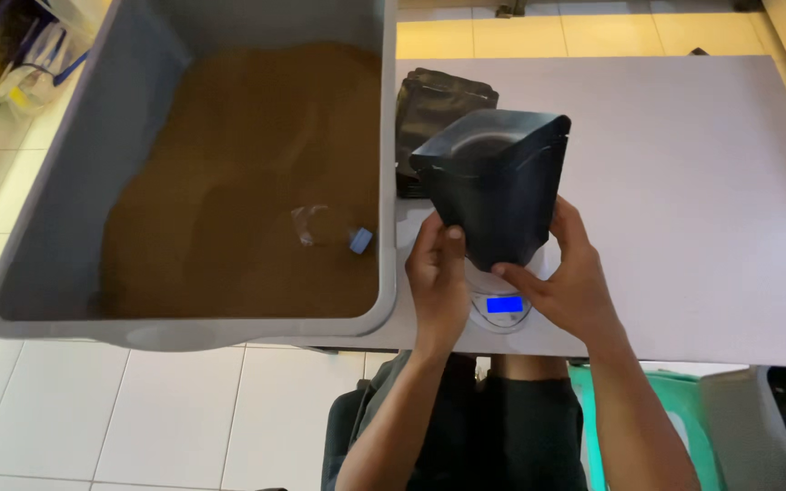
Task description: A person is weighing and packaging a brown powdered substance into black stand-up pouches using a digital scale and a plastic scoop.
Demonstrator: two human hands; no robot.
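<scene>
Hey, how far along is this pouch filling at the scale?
Done: the dark pouch looks opened at the top and stands over the small scale. In hand: left hand and right hand hold its sides. Left: the scoop lies in the brown powder in the grey tub; more flat pouches wait behind.

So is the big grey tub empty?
No, the grey tub holds a deep layer of brown powder, with a clear scoop lying in it.

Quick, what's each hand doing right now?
Left hand: closed on the dark pouch, lower left edge.
Right hand: closed on the same pouch, lower right.
</scene>
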